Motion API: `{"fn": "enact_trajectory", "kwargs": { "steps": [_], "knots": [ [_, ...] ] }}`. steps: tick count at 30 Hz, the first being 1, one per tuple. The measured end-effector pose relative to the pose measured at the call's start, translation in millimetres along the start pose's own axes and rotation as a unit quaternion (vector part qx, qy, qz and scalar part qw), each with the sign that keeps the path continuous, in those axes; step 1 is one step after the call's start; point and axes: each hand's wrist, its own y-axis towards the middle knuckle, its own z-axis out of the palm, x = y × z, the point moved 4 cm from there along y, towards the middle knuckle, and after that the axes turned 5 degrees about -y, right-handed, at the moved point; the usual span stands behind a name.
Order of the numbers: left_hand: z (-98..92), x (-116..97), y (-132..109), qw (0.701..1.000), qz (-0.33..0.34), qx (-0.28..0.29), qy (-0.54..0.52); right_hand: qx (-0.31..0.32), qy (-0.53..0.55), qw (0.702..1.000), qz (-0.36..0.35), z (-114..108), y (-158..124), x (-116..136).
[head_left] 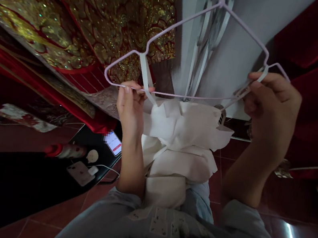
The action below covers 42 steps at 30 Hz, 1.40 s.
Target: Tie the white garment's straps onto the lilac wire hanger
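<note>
In the head view, you hold a pale wire hanger (201,49) up in front of you with 2 hands. Your left hand (131,104) pinches the hanger's bottom bar near its 8 o'clock corner, fingers closed on the wire beside a white strap (146,77). Your right hand (271,103) is closed on the strap at the 3 o'clock shoulder. A white garment (183,139) hangs below the bar, between both hands. At 10 o'clock, gold-embroidered red fabric (73,11) hangs.
</note>
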Motion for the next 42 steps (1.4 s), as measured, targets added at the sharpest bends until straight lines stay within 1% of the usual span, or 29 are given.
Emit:
{"fn": "enact_trajectory", "kwargs": {
  "steps": [2, 4, 5, 7, 9, 11, 13, 14, 15, 16, 17, 18, 19, 21, 23, 25, 26, 27, 28, 29, 30, 32, 34, 35, 37, 39, 40, 41, 42],
  "knots": [
    [-1.6, 1, 1, 1.0, 0.002, 0.002, 0.005, -0.038, 0.042, 0.998, -0.03, -7, 15, -12],
    [-2.6, 1, 0, 1.0, 0.001, 0.0, 0.006, -0.08, 0.102, 0.99, -0.06, -20, 33, -32],
    [-2.6, 1, 0, 1.0, 0.0, -0.001, 0.006, -0.099, 0.14, 0.982, -0.075, -27, 40, -42],
    [-1.8, -1, 0, 1.0, -0.007, -0.008, 0.007, -0.165, 0.191, 0.963, -0.093, -43, 46, -61],
    [-0.6, -1, -1, 0.999, -0.029, -0.021, 0.015, -0.22, 0.195, 0.948, -0.12, -54, 34, -68],
    [0.6, 0, -1, 0.997, -0.057, -0.039, 0.023, -0.249, 0.174, 0.941, -0.151, -54, 8, -61],
    [2.3, 1, -1, 0.995, -0.079, -0.05, 0.024, -0.205, 0.123, 0.96, -0.146, -42, -20, -45],
    [3.3, 1, -2, 0.995, -0.087, -0.053, 0.021, -0.139, 0.08, 0.98, -0.118, -31, -31, -38],
    [4.3, 2, -2, 0.994, -0.093, -0.055, 0.018, -0.064, 0.043, 0.993, -0.094, -18, -40, -32],
    [5.1, 2, -3, 0.993, -0.098, -0.058, 0.014, -0.002, 0.008, 0.997, -0.071, -8, -47, -27],
    [5.8, 2, -3, 0.993, -0.103, -0.06, 0.01, 0.045, -0.022, 0.997, -0.054, 1, -51, -24],
    [6.3, 2, -4, 0.992, -0.107, -0.064, 0.007, 0.068, -0.045, 0.996, -0.047, 7, -53, -21],
    [6.5, 3, -5, 0.992, -0.111, -0.066, 0.004, 0.07, -0.06, 0.995, -0.048, 10, -53, -20],
    [5.1, 4, -7, 0.991, -0.111, -0.078, -0.004, 0.043, -0.074, 0.994, -0.061, 11, -51, -19],
    [-0.7, 5, -8, 0.989, -0.089, -0.115, -0.017, 0.03, -0.079, 0.994, -0.071, 10, -50, -20],
    [-10.4, 2, -8, 0.985, -0.022, -0.17, -0.027, 0.036, -0.091, 0.993, -0.071, 10, -52, -22],
    [-15.4, -1, -7, 0.981, 0.023, -0.192, -0.023, 0.044, -0.1, 0.992, -0.069, 11, -54, -23],
    [-19.4, -4, -4, 0.977, 0.068, -0.201, -0.011, 0.052, -0.109, 0.99, -0.067, 11, -55, -24],
    [-21.9, -8, -1, 0.975, 0.104, -0.195, 0.008, 0.059, -0.116, 0.989, -0.067, 11, -56, -25],
    [-22.5, -10, 4, 0.977, 0.123, -0.173, 0.031, 0.065, -0.12, 0.988, -0.068, 11, -57, -26],
    [-21.3, -10, 11, 0.981, 0.121, -0.138, 0.056, 0.069, -0.122, 0.988, -0.07, 11, -58, -27],
    [-14.1, -4, 24, 0.991, 0.066, -0.046, 0.103, 0.074, -0.118, 0.987, -0.075, 11, -57, -29],
    [-3.0, 2, 33, 0.99, -0.006, 0.041, 0.135, 0.074, -0.107, 0.988, -0.079, 11, -56, -29],
    [2.9, 3, 36, 0.987, -0.03, 0.073, 0.142, 0.072, -0.101, 0.989, -0.081, 10, -56, -28],
    [14.7, -1, 38, 0.982, -0.053, 0.124, 0.135, 0.068, -0.089, 0.99, -0.085, 10, -55, -28],
    [23.2, -10, 40, 0.979, -0.064, 0.158, 0.112, 0.065, -0.089, 0.99, -0.085, 10, -56, -28],
    [24.7, -16, 42, 0.979, -0.075, 0.159, 0.102, 0.067, -0.093, 0.99, -0.082, 10, -56, -29],
    [24.0, -21, 45, 0.98, -0.091, 0.147, 0.095, 0.07, -0.098, 0.99, -0.078, 10, -56, -31],
    [21.1, -26, 47, 0.983, -0.109, 0.12, 0.09, 0.076, -0.103, 0.989, -0.074, 10, -56, -33]
  ]
}}
